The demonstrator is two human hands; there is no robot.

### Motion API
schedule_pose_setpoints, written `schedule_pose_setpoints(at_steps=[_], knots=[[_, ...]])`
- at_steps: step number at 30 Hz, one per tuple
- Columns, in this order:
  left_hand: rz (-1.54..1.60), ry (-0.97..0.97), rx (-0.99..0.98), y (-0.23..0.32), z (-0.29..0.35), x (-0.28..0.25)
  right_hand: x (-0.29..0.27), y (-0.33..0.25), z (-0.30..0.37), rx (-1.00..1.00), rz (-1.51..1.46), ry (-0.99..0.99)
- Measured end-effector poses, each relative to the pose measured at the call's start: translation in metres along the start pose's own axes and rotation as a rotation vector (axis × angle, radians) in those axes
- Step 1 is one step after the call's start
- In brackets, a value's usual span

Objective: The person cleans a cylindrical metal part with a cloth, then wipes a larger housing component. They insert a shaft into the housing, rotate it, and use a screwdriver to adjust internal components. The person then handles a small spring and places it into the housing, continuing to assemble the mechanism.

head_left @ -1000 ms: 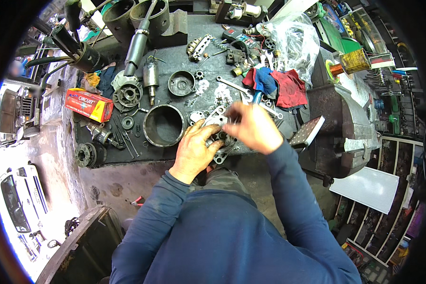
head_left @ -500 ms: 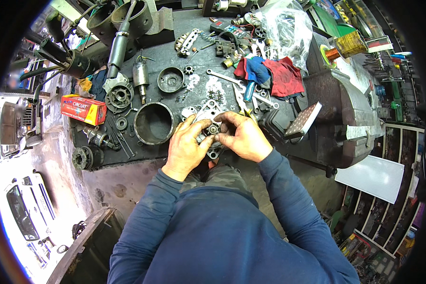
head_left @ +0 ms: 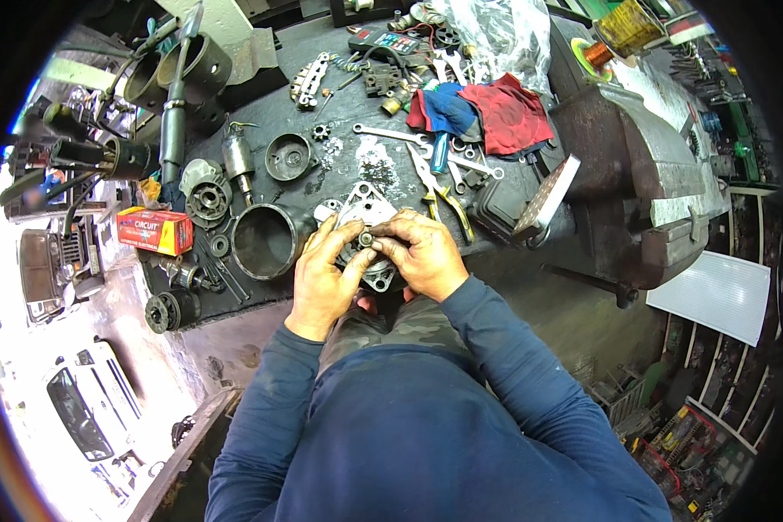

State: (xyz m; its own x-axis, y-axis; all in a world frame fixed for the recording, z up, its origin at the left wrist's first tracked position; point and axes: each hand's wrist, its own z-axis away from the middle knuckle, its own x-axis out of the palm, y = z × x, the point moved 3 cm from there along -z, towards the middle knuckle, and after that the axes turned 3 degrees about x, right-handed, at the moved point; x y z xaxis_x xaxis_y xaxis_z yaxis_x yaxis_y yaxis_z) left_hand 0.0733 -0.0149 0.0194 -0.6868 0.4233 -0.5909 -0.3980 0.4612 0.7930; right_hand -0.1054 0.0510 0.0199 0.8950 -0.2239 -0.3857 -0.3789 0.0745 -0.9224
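Observation:
A pale cast-metal end housing (head_left: pixel 370 211) with a flange and bolt holes sits at the front edge of the bench, close to my body. My left hand (head_left: pixel 324 277) curls over its left side, with the thumb reaching toward the middle. From the right, my right hand (head_left: pixel 426 257) pinches a small round metal part (head_left: pixel 366 240) at the housing's centre between thumb and fingers. The fingers hide much of the housing's face. Beside my left hand stands a wide, open metal cylinder (head_left: pixel 268 242). Pliers with yellow handles (head_left: pixel 448 204) lie past my right hand.
Wrenches (head_left: pixel 387 132), a blue-handled tool (head_left: pixel 440 155) and a red and blue cloth (head_left: pixel 506 117) lie beyond my hands. A shallow metal cap (head_left: pixel 289 157) and a red box (head_left: pixel 155 232) are to the left. A large dark vise (head_left: pixel 639 187) stands at the right.
The view has shifted, so the bench things sit differently in it. My right thumb and fingertips have closed in on the small central part. Both hands remain at the housing.

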Motion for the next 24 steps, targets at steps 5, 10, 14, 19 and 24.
schedule_pose_setpoints(at_steps=[5,10,14,19,24], knots=[[0.016,0.023,0.055,-0.001,-0.003,0.0,0.003,0.007,0.003,-0.015,-0.04,0.033],[-0.022,0.005,0.05,0.002,-0.005,0.0,-0.001,0.018,-0.001,-0.037,-0.181,-0.043],[-0.076,-0.024,0.037,0.005,-0.006,-0.001,-0.005,0.025,-0.004,-0.084,-0.198,-0.093],[-0.138,-0.067,0.002,0.007,-0.006,-0.003,-0.005,0.027,-0.008,-0.092,-0.204,-0.104],[-0.187,-0.118,-0.054,0.009,-0.006,-0.007,-0.004,0.028,-0.007,-0.082,-0.214,-0.064]])
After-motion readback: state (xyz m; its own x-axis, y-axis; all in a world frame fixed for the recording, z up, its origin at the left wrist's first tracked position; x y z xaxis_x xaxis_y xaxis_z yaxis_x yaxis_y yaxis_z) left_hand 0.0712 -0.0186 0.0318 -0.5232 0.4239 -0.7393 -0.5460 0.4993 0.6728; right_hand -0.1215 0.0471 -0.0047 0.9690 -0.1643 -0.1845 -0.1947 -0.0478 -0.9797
